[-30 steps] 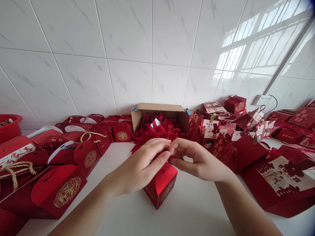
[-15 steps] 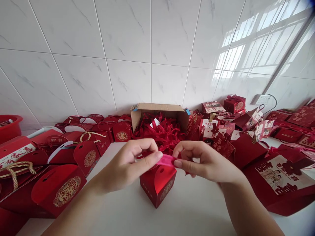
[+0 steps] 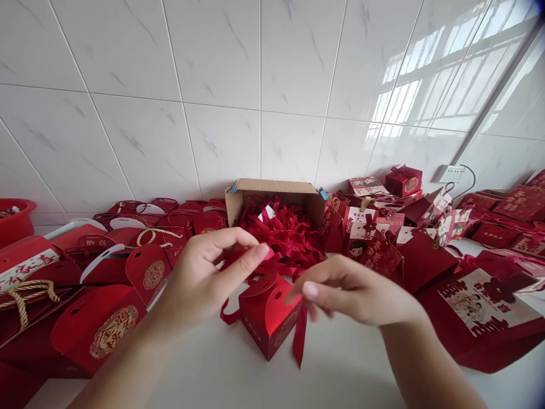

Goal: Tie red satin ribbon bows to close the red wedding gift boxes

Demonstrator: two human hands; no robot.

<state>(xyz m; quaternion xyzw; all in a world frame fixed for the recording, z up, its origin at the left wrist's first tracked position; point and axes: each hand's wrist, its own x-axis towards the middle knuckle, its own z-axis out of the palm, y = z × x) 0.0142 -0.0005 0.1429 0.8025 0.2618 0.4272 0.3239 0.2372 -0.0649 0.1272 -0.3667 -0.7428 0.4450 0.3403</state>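
A small red gift box (image 3: 272, 318) with rounded closing flaps stands on the table in front of me. My left hand (image 3: 227, 261), above and left of it, is closed, thumb against fingers, with a bit of red ribbon (image 3: 269, 251) showing at the fingertips. Beside the box's right flap, my right hand (image 3: 347, 289) has its fingers loosely stretched, slightly blurred, and I see nothing held between them. One dark red ribbon tail (image 3: 300, 339) hangs down at the box's right side. Another ribbon loop (image 3: 230, 316) lies at its left.
Behind the box, an open cardboard carton (image 3: 272, 186) holds a heap of red ribbons (image 3: 293, 236). Red gift boxes (image 3: 100, 324) with rope handles crowd the left. More boxes and bags (image 3: 477, 307) fill the right. A red basin (image 3: 17, 221) stands far left, a power strip (image 3: 451, 173) against the tiled wall.
My hands were both pinching a pink-red ribbon stretched above the box. My right hand has let go and dropped lower; the ribbon tail now hangs at the box's right side.
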